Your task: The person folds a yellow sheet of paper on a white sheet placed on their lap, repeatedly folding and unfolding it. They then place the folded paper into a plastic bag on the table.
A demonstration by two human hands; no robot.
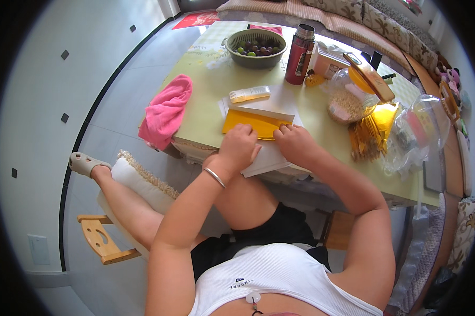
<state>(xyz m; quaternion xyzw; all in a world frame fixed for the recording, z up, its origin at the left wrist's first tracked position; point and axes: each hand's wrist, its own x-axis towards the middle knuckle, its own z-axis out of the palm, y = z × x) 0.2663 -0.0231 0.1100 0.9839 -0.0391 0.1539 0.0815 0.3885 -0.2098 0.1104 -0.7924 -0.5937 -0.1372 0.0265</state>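
Note:
A sheet of shiny gold paper (243,122) lies on white paper sheets (264,159) at the table's near side, its near edge bent up. My left hand (239,143), with a silver bangle on the wrist, is closed with its fingertips on that near edge. At the right end of the same edge, my right hand (294,143) pinches the gold paper between thumb and fingers. Just beyond the gold paper is a clear bottle with yellowish contents (249,95), lying on its side on the white paper.
On the table (206,105) are a colander of grapes (255,48), a red thermos (299,55), a tissue box (329,60), a clear jar (348,97), a stack of gold paper pieces (374,131) and a plastic bag (419,131). A pink cloth (166,110) hangs at the left edge.

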